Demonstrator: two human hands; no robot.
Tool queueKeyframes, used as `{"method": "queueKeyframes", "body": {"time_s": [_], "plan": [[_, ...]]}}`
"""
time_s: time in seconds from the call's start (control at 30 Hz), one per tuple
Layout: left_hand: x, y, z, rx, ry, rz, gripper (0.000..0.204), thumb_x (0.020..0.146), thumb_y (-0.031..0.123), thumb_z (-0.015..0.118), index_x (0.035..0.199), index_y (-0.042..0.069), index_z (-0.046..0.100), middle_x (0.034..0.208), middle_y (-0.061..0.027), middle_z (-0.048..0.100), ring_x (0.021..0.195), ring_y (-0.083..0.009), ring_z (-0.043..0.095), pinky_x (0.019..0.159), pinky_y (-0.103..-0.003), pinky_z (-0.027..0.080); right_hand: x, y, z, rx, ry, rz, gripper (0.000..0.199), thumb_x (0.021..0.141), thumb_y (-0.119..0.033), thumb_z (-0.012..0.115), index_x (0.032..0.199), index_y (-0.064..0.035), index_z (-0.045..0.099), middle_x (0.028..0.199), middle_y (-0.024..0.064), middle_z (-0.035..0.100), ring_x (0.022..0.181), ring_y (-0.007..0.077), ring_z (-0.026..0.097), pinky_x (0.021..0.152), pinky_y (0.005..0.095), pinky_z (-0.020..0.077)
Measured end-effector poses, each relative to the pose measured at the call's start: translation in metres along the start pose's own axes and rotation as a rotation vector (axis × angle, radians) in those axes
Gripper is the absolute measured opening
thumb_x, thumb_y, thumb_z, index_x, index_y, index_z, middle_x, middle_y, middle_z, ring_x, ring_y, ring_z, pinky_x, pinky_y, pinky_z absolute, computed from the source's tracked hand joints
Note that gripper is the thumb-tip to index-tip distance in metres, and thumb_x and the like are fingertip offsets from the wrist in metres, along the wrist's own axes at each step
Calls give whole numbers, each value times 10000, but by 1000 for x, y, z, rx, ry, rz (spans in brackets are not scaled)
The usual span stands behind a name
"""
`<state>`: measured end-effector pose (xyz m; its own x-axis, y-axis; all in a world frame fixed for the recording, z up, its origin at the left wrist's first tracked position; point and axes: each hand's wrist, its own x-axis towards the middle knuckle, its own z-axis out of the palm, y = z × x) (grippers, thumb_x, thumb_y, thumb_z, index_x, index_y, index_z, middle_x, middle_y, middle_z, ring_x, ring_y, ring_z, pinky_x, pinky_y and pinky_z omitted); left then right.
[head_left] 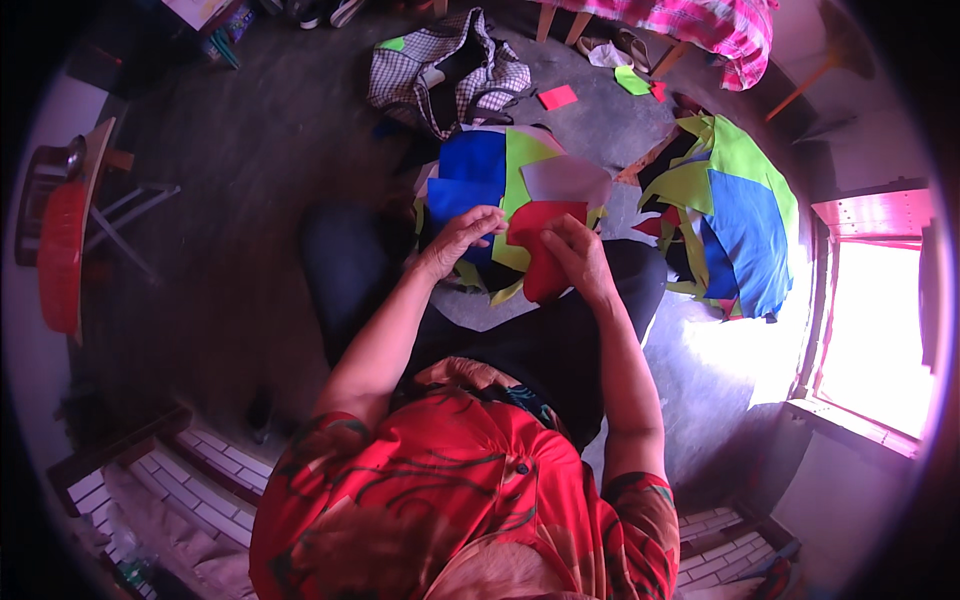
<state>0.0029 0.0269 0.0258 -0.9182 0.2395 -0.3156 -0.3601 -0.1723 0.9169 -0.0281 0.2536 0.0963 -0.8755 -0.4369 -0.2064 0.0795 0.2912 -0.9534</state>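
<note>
Head view. Nearest the cam: a red patterned blouse (pixel 440 500) is filling the lower centre, both bare forearms running up from it toward the lap.

Red fabric piece (pixel 543 262): plain, matte, curved outline, drooping to a rounded tip over the dark trousers (pixel 520 340); it is lying at mid-frame, just in front of a stack of cut cloth (pixel 490 175) in blue, lime green and pale pink, w/ its top edge overlapping that stack.

Hard to make out: the lower part of the stack is being covered by the hands and the red piece; a second heap of cloth (pixel 735 220) at right is running into glare from the window (pixel 880 330), so its far edge is washing out. The fisheye rim is cutting off the checked bag (pixel 450 70) surroundings and the pink checked tablecloth (pixel 700 25) up top.

Fingers: right hand (pixel 580 258) is resting on the red piece, fingers curled and pressed together, pinching its upper edge. Left hand (pixel 458 240) is lying on the blue cloth, fingers bent close together, tips touching the red piece's left edge; whether it is actually gripping is not clear.
</note>
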Motion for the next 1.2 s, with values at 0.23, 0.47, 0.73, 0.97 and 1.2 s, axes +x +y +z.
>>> {"method": "queueKeyframes", "body": {"time_s": [0.23, 0.47, 0.73, 0.97, 1.2], "plan": [[2, -2, 18, 32, -201, 29, 652, 796, 345, 732, 1322, 80, 450, 1194, -70, 567, 1139, -173, 501, 1000, -335, 370, 11, 19, -1, -139, -241, -3, 138, 901, -128, 596, 973, -10, 594, 839, 12, 601, 804, 74, 541, 721, 236, 455], [-1, 11, 23, 235, -207, -100, 318, 809, 204, 709, 1071, 35, 642, 873, 17, 660, 841, -47, 559, 783, -241, 454, 17, 35, -1, -295, -183, -119, 212, 860, -170, 611, 1010, -20, 601, 860, 123, 638, 783, 221, 624, 713, 324, 486], [3, 3, -1, 302, 77, -134, 221, 817, 254, 674, 883, 49, 621, 755, 28, 586, 647, -49, 512, 551, -224, 428, 13, 56, 8, -892, -272, 115, 376, 722, -162, 651, 1083, -105, 561, 914, 160, 669, 902, 363, 633, 772, 465, 495], [9, -22, -7, 458, 212, -94, 146, 829, 166, 665, 939, 76, 630, 755, 14, 621, 581, -56, 538, 455, -230, 416, 16, 54, 6, -888, -23, 174, 286, 813, -172, 546, 1094, -122, 526, 931, 169, 668, 908, 378, 633, 772, 494, 496], [6, 8, 11, 217, -9, -83, 320, 845, 150, 666, 1151, 74, 612, 869, 11, 664, 648, -53, 576, 503, -203, 445, 18, 45, 1, -709, 296, 87, 308, 850, -193, 515, 1147, -112, 502, 949, 197, 655, 925, 390, 619, 781, 490, 488]]}}
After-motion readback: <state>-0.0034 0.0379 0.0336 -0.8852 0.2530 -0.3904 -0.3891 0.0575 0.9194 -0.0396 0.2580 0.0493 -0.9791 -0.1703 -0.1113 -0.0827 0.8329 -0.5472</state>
